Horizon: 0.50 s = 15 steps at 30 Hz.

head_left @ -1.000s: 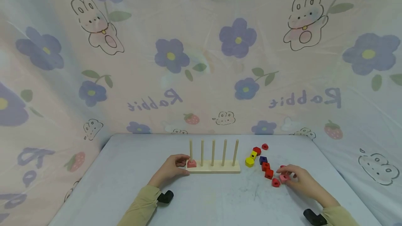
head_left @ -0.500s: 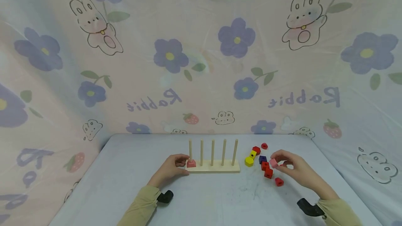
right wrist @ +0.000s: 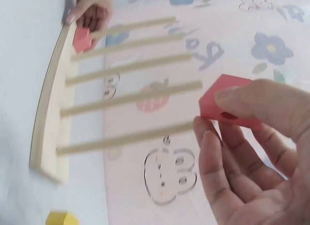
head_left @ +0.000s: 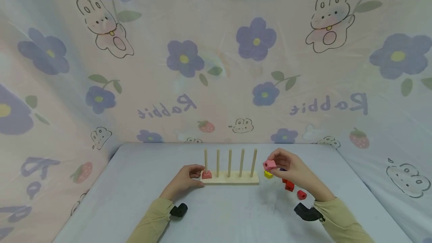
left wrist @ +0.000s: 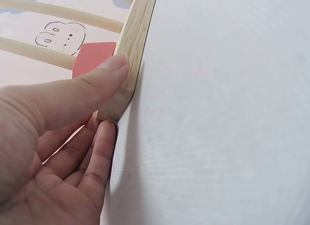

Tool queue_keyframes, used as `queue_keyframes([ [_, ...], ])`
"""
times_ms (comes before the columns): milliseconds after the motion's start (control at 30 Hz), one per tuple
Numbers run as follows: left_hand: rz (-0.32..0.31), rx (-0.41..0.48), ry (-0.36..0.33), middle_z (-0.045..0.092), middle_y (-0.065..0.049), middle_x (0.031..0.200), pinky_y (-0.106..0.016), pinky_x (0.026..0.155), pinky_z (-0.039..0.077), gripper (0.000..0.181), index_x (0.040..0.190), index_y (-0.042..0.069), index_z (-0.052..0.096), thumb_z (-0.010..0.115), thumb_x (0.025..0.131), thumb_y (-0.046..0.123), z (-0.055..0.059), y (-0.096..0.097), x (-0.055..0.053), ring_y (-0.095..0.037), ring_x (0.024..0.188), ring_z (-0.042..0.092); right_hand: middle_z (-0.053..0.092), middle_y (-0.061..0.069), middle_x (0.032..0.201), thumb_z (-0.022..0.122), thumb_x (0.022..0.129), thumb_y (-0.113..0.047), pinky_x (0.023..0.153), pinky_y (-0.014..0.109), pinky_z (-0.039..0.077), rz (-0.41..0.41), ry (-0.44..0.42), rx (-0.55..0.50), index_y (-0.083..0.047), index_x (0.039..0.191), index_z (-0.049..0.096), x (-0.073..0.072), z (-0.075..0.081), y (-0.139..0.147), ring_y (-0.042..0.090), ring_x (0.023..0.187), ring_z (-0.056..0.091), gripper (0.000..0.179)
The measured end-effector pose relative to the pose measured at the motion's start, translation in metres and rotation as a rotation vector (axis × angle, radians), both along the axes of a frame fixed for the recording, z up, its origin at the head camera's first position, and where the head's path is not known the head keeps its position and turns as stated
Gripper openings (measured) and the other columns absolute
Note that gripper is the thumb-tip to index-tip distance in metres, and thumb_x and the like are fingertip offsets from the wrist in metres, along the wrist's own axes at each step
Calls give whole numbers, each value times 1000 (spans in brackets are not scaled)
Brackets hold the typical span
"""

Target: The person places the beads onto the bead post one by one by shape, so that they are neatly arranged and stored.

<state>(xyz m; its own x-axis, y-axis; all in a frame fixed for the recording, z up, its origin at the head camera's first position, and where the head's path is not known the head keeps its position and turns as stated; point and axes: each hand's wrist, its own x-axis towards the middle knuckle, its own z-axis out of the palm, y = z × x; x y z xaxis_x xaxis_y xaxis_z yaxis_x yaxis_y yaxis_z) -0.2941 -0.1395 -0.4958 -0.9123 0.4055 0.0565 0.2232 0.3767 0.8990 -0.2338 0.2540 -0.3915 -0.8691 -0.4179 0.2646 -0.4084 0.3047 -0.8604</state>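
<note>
A wooden peg board [head_left: 233, 182] with several upright pegs stands mid-table. My left hand [head_left: 183, 179] holds its left end, the thumb [left wrist: 114, 65] on the front edge and the other fingers behind and below the corner. A pink-red block [head_left: 207, 175] sits at the foot of the leftmost peg. Raised just right of the rightmost peg, my right hand [head_left: 293, 167] pinches a pink bead [head_left: 269, 165] between thumb and fingers. A hole in the bead [right wrist: 225, 96] shows in the right wrist view, where it overlaps the peg tips' side.
Below the right hand lie a yellow bead [head_left: 268, 175], a red cube bead [head_left: 289, 186] and another red bead [head_left: 302, 195]. The hand partly hides a dark blue bead and others behind it. A patterned cloth [head_left: 216, 85] hangs behind the table.
The right hand has picked the pink bead up from among the beads and carried it left and away from me, near the rightmost peg. The left hand stays on the peg board.
</note>
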Motion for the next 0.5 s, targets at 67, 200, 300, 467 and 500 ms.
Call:
queue_keyframes([
  [67, -1, -9, 3, 62, -8, 111, -37, 87, 52, 58, 123, 0, 60, 84, 70, 5, -8, -2, -6, -21, 96, 59, 61, 17, 110, 73, 84, -6, 80, 29, 56, 5, -27, -41, -1, 111, 54, -2, 4, -10, 21, 100, 64, 34],
  [200, -2, -20, 8, 62, -6, 109, -33, 85, 52, 58, 123, 1, 60, 84, 71, 6, -7, -2, -5, -19, 95, 59, 60, 17, 115, 73, 84, -9, 81, 31, 56, 18, -49, -96, -2, 118, 57, -6, 15, -32, 23, 100, 64, 38],
  [300, -2, -13, 5, 62, -6, 110, -32, 84, 52, 58, 123, 1, 60, 84, 71, 6, -6, -3, -5, -19, 96, 59, 61, 15, 116, 73, 85, -10, 82, 32, 56, 51, -39, -121, -3, 119, 60, -11, 20, -48, 25, 100, 64, 36],
  [467, -6, 9, -2, 61, -8, 113, -34, 86, 52, 59, 124, 1, 59, 84, 70, 4, -9, -3, -5, -20, 96, 59, 61, 18, 111, 71, 85, -2, 82, 34, 56, 111, -12, -191, -2, 113, 59, -21, 22, -76, 27, 100, 64, 31],
  [500, -7, 9, -2, 61, -8, 113, -35, 86, 52, 59, 124, 1, 59, 84, 70, 4, -10, -3, -6, -20, 96, 59, 61, 18, 110, 71, 84, -1, 82, 34, 56, 117, -8, -206, -1, 112, 58, -23, 22, -82, 27, 99, 64, 30],
])
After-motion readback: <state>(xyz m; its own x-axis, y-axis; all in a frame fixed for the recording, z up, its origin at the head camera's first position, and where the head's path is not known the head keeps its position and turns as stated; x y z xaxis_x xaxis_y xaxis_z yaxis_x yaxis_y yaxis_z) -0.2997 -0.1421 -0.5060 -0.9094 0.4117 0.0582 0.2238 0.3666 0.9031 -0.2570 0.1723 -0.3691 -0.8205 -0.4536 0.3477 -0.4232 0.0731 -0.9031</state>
